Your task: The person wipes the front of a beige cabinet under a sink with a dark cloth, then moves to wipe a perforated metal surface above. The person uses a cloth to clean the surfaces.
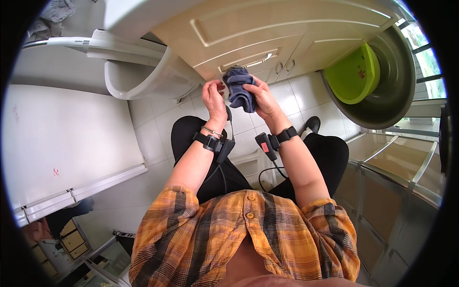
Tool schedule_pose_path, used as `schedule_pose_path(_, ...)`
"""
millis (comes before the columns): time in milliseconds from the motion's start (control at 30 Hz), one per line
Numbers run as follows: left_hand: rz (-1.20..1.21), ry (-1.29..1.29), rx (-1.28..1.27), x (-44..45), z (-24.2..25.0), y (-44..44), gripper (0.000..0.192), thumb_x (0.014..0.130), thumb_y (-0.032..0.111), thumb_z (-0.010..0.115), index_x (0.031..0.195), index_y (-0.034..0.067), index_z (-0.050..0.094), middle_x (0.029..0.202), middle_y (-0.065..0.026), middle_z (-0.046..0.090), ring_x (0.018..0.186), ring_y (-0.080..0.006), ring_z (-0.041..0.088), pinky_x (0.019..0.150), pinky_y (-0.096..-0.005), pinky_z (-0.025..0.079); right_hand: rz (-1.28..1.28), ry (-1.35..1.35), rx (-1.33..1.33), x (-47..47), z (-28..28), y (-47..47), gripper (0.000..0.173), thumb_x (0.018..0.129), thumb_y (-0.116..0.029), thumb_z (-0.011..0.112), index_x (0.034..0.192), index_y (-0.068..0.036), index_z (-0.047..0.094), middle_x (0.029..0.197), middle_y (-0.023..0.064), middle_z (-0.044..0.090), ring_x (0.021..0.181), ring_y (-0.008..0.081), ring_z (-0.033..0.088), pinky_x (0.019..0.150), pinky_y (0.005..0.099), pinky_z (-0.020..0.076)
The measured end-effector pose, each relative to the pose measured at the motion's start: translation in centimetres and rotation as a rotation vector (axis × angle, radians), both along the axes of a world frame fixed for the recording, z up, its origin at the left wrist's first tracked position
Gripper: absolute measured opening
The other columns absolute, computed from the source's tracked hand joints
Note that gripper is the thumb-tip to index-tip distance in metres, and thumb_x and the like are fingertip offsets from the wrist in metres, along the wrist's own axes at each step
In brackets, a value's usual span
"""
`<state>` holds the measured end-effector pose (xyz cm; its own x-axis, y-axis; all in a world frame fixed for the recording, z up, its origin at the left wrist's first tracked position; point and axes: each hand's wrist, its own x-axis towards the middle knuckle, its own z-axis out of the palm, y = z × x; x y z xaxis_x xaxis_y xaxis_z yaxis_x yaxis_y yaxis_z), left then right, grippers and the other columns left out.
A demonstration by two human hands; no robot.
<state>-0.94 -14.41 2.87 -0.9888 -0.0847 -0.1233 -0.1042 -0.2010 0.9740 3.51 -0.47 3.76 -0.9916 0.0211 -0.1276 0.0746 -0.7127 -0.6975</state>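
A crumpled dark blue cloth (241,89) hangs from my right hand (264,99), its thumb pressed on the fabric's near face. My left hand (214,97) is just left of the cloth with its fingers loosely curled and nothing in them; a small gap parts it from the fabric. Both hands are in front of a cream cabinet drawer (251,61) with a bright metal handle. A metal bangle sits on my left wrist, and black straps with small devices are on both wrists.
At the upper left stands a white toilet-like or tub-shaped fixture (179,77). A green plastic basin (353,77) rests in a large metal basin (396,86) at the right. White appliance or door panel (68,132) at left; glass-panelled metal frame (380,172) at right; low white stool between my legs.
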Motion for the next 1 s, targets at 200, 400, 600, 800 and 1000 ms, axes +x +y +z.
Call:
schedule_pose_path(200, -0.373, -0.045, 0.271, 3.0, 4.5, 0.3, 0.039, 0.102, 0.036, 0.043, 0.115, 0.004, 0.061, 0.108, -0.0043, 0.064, 0.099, -0.0123, 0.058, 0.084, -0.0296, 0.047, -0.037, -0.004, -0.119, 4.4, 3.4, 0.4, 0.039, 0.097, -0.017, 0.057, 0.131, 0.000, 0.052, 0.117, 0.0142, 0.065, 0.101, 0.0224, 0.067, 0.089, 0.0344, 0.0557)
schedule_pose_path(400, -0.621, 0.428, -0.084, 7.6, 7.1, 0.6, 0.110, 0.077, 0.036, 0.083, 0.154, 0.005, 0.010, 0.145, -0.0182, 0.025, 0.132, -0.0317, 0.036, 0.112, -0.0385, 0.031, -0.155, -0.027, 0.010, 7.0, 6.1, -0.9, 0.040, 0.102, -0.030, 0.049, 0.132, -0.003, 0.054, 0.126, 0.0061, 0.061, 0.114, 0.0163, 0.058, 0.101, 0.0328, 0.0458)
schedule_pose_path(600, -0.347, 0.546, -0.345, 8.4, 7.6, -1.1, 0.045, 0.082, 0.004, 0.068, 0.125, -0.002, 0.055, 0.121, -0.0162, 0.058, 0.115, -0.0299, 0.056, 0.100, -0.0369, 0.044, -0.001, -0.057, 0.274, 9.8, 8.9, -1.9, 0.053, 0.104, -0.042, 0.044, 0.138, -0.002, 0.050, 0.122, 0.0045, 0.061, 0.107, 0.0137, 0.059, 0.089, 0.0305, 0.0495)
schedule_pose_path(800, -0.204, 0.327, -0.208, 7.1, 9.3, -3.6, 0.018, 0.087, 0.001, 0.055, 0.104, -0.003, 0.062, 0.099, -0.0089, 0.066, 0.092, -0.0170, 0.061, 0.086, -0.0316, 0.049, -0.242, -0.053, 0.873, 10.6, 9.3, -3.7, 0.053, 0.103, -0.042, 0.045, 0.138, -0.002, 0.049, 0.120, 0.0097, 0.063, 0.098, 0.0174, 0.065, 0.073, 0.0303, 0.0535)
schedule_pose_path(1000, 0.197, 0.536, 0.008, 0.6, 14.4, -4.4, 0.025, 0.092, 0.004, 0.054, 0.116, -0.003, 0.056, 0.106, -0.0138, 0.065, 0.098, -0.0251, 0.062, 0.089, -0.0340, 0.047, -0.266, -0.180, 0.758, 12.0, 7.9, -2.0, 0.044, 0.103, -0.037, 0.048, 0.126, 0.000, 0.057, 0.109, 0.0122, 0.068, 0.090, 0.0206, 0.070, 0.073, 0.0298, 0.0536)
